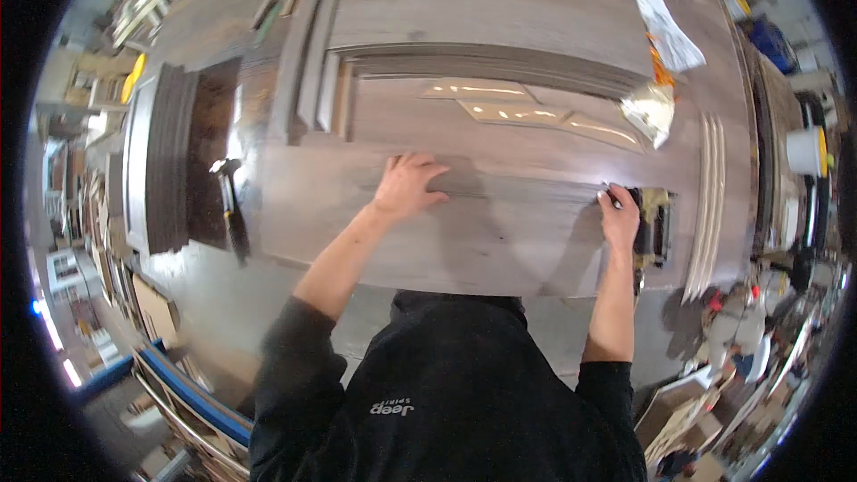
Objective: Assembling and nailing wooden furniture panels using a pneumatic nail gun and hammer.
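My left hand [411, 186] lies with its fingers spread on the wood-grain tabletop [500, 259], holding nothing. My right hand [619, 212] is closed in a pinch on a small dark pen-like thing [614, 199], mostly covered by the fingers. Just right of that hand a nail gun [657, 228] in tan and black lies on the table. Beyond both hands are several glossy beige strips [513, 113]. A stack of long grey-brown boards [491, 61] runs across behind them, with shorter upright-running strips [308, 71] at its left end.
To the left lies a hammer [229, 205] with a dark handle, beside a stack of framed door panels [165, 161]. Several long pale strips [708, 205] lie at the right edge. A crumpled plastic bag [652, 112] and a white sheet [661, 22] lie at the far right.
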Action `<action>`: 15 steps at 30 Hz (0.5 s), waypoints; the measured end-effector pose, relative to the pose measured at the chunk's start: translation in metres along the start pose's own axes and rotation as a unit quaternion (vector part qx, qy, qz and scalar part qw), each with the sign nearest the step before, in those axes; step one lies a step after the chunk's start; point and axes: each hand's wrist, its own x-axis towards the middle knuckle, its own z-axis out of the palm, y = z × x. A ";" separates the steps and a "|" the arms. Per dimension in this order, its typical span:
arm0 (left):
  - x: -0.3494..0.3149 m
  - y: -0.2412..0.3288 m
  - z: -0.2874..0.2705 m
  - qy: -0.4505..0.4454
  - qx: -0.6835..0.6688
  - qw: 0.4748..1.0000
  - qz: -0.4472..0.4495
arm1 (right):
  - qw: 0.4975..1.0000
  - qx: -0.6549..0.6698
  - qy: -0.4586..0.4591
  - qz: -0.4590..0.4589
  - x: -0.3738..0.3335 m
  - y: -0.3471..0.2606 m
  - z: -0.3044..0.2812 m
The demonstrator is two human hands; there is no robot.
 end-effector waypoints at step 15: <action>-0.082 -0.138 -0.051 0.097 -0.312 0.901 -0.285 | 0.998 -0.033 -0.040 0.029 -0.010 0.017 0.010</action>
